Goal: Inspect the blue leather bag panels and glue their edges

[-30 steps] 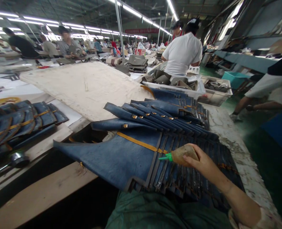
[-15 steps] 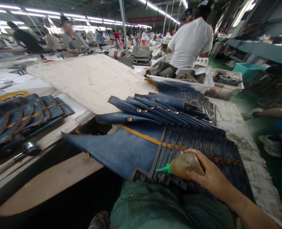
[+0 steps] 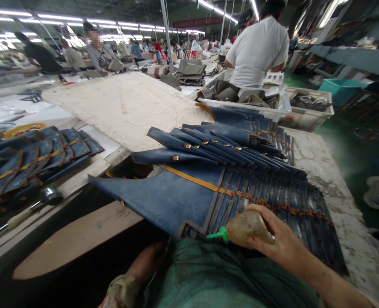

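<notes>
Right hand (image 3: 279,244) grips the glue bottle (image 3: 247,229), nozzle at the top blue piece's (image 3: 170,201) near edge, whole stack waiting; left hand (image 3: 146,263) tucked below, grip unclear.

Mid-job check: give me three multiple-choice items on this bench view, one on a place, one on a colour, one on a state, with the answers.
1. Where does the hammer lie?
A. left of the big stack of blue leather pieces
B. inside the white bin
C. on top of the stack

2. What colour is the nozzle of the squeeze bottle?
A. red
B. green
C. black

3. How is the bottle held?
A. lying loose on the bench
B. gripped in the right hand, nozzle at the near edge of the stack
C. passed to a co-worker

Answers: 1 A, its metal head rests on the wooden board by the smaller fan of blue pieces; 2 B, the tip shows bright green; 3 B, fingers wrap round the bottle.
</notes>
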`<action>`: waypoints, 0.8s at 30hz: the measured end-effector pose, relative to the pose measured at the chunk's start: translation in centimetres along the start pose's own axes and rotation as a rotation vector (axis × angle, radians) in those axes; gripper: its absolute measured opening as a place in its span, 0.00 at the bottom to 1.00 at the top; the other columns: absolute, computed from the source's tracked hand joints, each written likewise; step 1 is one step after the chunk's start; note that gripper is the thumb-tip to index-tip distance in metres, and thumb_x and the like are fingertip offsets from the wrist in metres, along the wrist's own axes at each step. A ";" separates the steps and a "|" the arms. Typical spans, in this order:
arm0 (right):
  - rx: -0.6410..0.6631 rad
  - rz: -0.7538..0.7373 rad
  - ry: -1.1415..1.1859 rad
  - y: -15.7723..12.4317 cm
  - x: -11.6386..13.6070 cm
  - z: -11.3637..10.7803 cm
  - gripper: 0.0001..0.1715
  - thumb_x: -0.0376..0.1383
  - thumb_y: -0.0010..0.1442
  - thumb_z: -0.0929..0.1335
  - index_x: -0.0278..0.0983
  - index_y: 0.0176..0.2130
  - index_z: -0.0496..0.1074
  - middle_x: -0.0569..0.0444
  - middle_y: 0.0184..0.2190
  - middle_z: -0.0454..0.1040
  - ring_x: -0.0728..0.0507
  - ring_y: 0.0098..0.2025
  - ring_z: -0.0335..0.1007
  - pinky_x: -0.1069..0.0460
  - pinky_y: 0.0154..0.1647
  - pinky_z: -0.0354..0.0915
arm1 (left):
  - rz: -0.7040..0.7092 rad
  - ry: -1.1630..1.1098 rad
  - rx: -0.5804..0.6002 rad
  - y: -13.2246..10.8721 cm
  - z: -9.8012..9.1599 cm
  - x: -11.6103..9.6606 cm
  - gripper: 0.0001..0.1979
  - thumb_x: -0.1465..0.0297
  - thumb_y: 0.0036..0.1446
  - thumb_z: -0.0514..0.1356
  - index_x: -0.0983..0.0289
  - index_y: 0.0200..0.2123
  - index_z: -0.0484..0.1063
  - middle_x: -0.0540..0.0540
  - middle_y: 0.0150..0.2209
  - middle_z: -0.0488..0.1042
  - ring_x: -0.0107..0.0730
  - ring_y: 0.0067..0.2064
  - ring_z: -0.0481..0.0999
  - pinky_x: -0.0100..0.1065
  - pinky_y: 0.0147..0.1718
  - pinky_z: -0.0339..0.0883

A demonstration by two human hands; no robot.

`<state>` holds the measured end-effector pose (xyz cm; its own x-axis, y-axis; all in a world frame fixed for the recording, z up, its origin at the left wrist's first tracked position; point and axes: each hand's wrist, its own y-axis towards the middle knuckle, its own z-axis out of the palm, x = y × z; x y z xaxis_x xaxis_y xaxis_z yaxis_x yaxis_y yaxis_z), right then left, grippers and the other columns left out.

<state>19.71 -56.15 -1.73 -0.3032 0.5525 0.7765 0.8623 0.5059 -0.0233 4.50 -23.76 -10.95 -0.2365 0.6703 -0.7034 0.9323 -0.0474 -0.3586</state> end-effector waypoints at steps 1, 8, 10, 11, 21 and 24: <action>0.008 0.030 0.052 0.0 0.1 -0.1 0.32 0.49 0.48 0.69 0.40 0.49 0.62 0.47 0.47 0.69 0.38 0.48 0.66 0.45 0.51 0.64 | 0.024 -0.027 0.065 -0.6 -0.9 -1.1 0.14 0.62 0.59 0.52 0.64 0.44 0.69 0.57 0.44 0.71 0.33 0.45 0.71 0.36 0.46 0.67; -0.108 0.353 0.611 0.4 -0.4 -1.4 0.33 0.53 0.49 0.67 0.40 0.50 0.62 0.47 0.45 0.71 0.39 0.45 0.69 0.48 0.44 0.68 | 0.544 0.263 -0.277 -3.9 -8.7 -10.2 0.19 0.70 0.56 0.56 0.55 0.52 0.61 0.48 0.49 0.68 0.24 0.51 0.65 0.26 0.52 0.60; -0.168 0.371 0.651 0.3 -0.7 -1.7 0.36 0.53 0.49 0.67 0.42 0.53 0.59 0.48 0.45 0.70 0.39 0.45 0.69 0.49 0.41 0.68 | 0.566 0.613 -0.412 -2.8 -9.1 -10.1 0.25 0.68 0.55 0.57 0.56 0.56 0.57 0.49 0.55 0.62 0.27 0.58 0.58 0.33 0.60 0.45; -0.183 0.365 0.628 0.2 -0.8 -1.8 0.37 0.53 0.49 0.67 0.43 0.54 0.58 0.48 0.45 0.70 0.40 0.44 0.69 0.50 0.40 0.69 | 0.563 0.732 -0.422 -2.1 -9.0 -9.7 0.24 0.68 0.56 0.57 0.56 0.56 0.57 0.48 0.56 0.62 0.27 0.59 0.56 0.34 0.62 0.38; -0.215 -0.003 0.014 -1.5 0.2 -1.1 0.28 0.46 0.49 0.69 0.45 0.49 0.62 0.53 0.46 0.69 0.42 0.45 0.69 0.51 0.45 0.68 | 0.593 0.721 -0.532 0.4 -7.8 -8.8 0.14 0.73 0.60 0.49 0.54 0.45 0.69 0.40 0.48 0.71 0.26 0.51 0.65 0.37 0.60 0.38; -0.213 -0.137 -0.109 -1.6 0.5 -0.5 0.26 0.43 0.52 0.68 0.46 0.50 0.60 0.54 0.46 0.68 0.44 0.45 0.69 0.52 0.46 0.68 | 0.544 0.720 -0.566 0.3 -8.0 -8.8 0.14 0.73 0.60 0.50 0.54 0.46 0.69 0.41 0.48 0.70 0.29 0.50 0.65 0.37 0.55 0.47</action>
<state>18.38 -57.06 -1.03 -0.4549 0.5627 0.6903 0.8726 0.4363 0.2194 9.07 -23.74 0.05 0.2949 0.9515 -0.0877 0.8992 -0.2453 0.3623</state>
